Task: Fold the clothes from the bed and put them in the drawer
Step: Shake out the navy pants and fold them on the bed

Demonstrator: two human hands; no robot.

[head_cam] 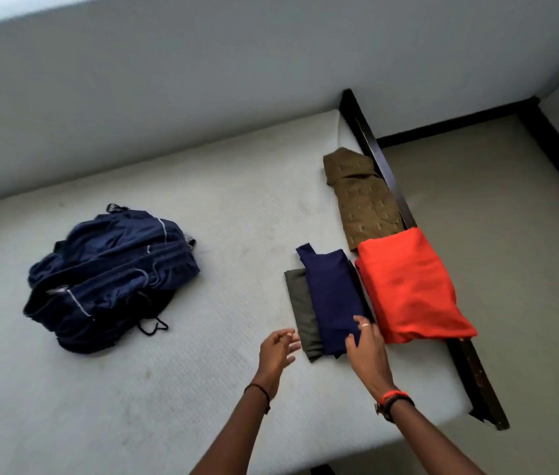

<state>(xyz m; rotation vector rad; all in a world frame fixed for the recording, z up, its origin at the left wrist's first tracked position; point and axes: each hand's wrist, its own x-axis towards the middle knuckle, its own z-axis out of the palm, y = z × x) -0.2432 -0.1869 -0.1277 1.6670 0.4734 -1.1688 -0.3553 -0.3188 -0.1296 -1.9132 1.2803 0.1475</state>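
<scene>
Folded navy piece [332, 296] is on the bed [202, 200], near the right edge, stacked on an olive-grey folded piece [300, 303] that sticks out along its left side. Its long axis runs away from me, tipped a little to the left. My right hand [365, 344] is the nearer one: it rests on the near end of the navy piece, fingers [362, 323] laid straight on the cloth, not curled round anything. My left hand [278, 351] hovers just beside the near left corner of the olive-grey piece, not touching, fingers loose and spread, holding nothing.

So the stack lies straight ahead of both hands, one on each side. To me that looks set for a two-handed lift.

Just right of the stack is the orange folded piece [408, 286], overhanging the dark bed frame [476, 371]. Beyond it lies the brown patterned piece [363, 200], and the orange one overlaps its near end. Well off to the left is a crumpled navy heap [106, 275], not yet folded. I can't tell how many garments are in it.

No drawer in view. I also can't see the stack's near edge under my right palm.
</scene>
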